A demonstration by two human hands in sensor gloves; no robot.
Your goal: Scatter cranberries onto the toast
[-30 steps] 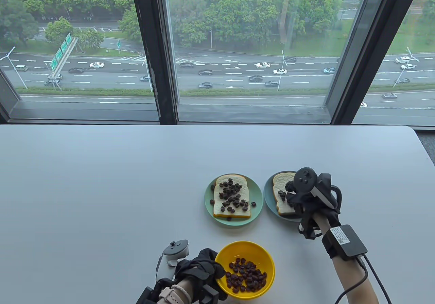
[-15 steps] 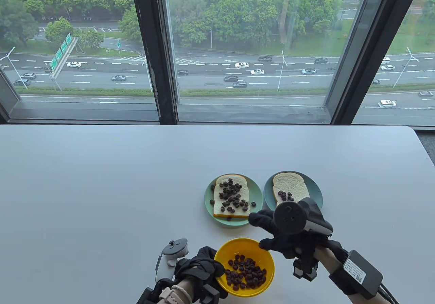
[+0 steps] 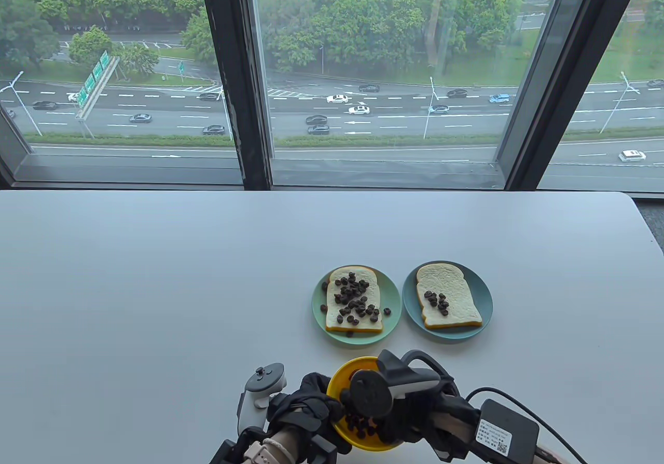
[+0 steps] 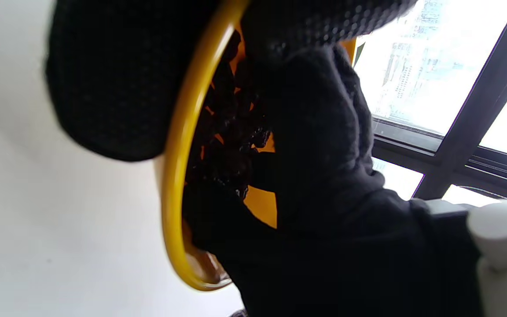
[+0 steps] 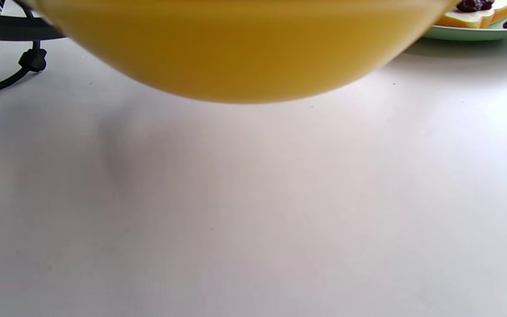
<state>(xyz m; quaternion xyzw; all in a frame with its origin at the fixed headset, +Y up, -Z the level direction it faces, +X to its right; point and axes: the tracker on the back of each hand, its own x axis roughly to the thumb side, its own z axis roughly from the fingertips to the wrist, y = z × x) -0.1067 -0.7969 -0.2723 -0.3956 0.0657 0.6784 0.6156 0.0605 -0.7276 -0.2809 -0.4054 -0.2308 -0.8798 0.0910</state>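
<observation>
A yellow bowl (image 3: 345, 373) of dark cranberries (image 3: 358, 425) stands at the table's front edge. My left hand (image 3: 314, 399) grips its left rim, and its fingers (image 4: 112, 79) curl over the rim (image 4: 178, 145). My right hand (image 3: 386, 425) reaches down into the bowl, its fingers (image 4: 319, 145) among the cranberries (image 4: 227, 127); whether they pinch any is hidden. The left toast (image 3: 354, 300) on a green plate (image 3: 319, 303) carries many cranberries. The right toast (image 3: 448, 298) on a blue plate (image 3: 485, 298) carries a few near its left side.
Loose cranberries lie on the green plate's rim (image 3: 387, 310). The right wrist view shows the bowl's outer wall (image 5: 236, 48), the green plate (image 5: 478, 33) and bare white table (image 5: 253, 198). A black cable (image 3: 519, 407) trails from my right wrist. A window runs behind the table.
My right hand left the right toast, leaving a few cranberries on it, swung back toward me and went down into the yellow bowl. My left hand stayed on the bowl's rim.
</observation>
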